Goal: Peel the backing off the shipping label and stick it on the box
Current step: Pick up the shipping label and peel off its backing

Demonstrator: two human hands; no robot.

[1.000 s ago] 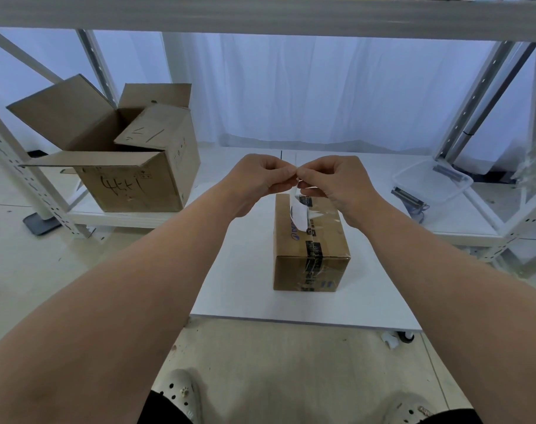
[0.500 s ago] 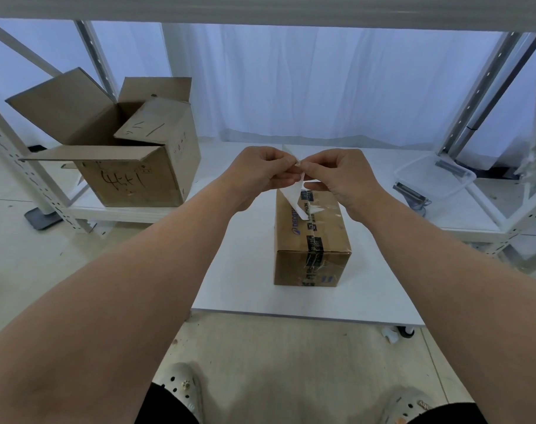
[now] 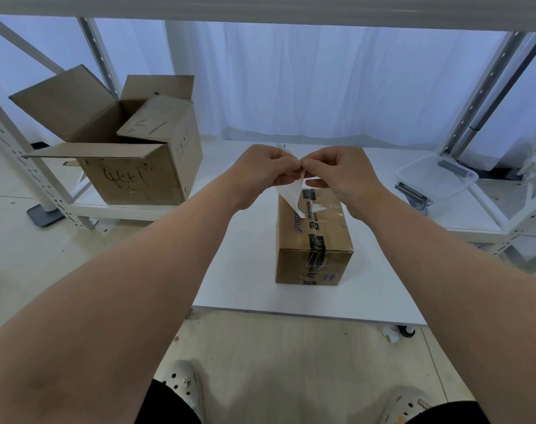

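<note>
Hands, two, bare, raised together above the far end of a small sealed brown cardboard box (image 3: 314, 237). Left hand (image 3: 262, 171): fingers curled, thumb and forefinger tips pinched on the top edge of a white paper shipping label (image 3: 292, 194). Right hand (image 3: 340, 174): likewise curled, fingertips pinched on the same top edge, touching the left hand's tips. Label: held in the air, hanging down from the pinch as a narrow curled strip, its lower tip in front of the box's top face; whether it touches the box cannot be told, nor whether backing and label have parted. Box: closed, bound lengthwise with clear tape and dark printed tape, blue lettering along the top, standing on a low white board platform (image 3: 245, 270). Left of the platform, well apart: a larger open brown cardboard carton (image 3: 132, 175) with flaps raised and black handwriting on its side, on the bottom shelf of a white metal rack (image 3: 24, 166). Right, on a matching shelf: a clear plastic tray (image 3: 438, 179). Behind: a white curtain (image 3: 306, 81). Below, at the lower edge: two pale perforated clogs (image 3: 181, 384) on a beige floor.
</note>
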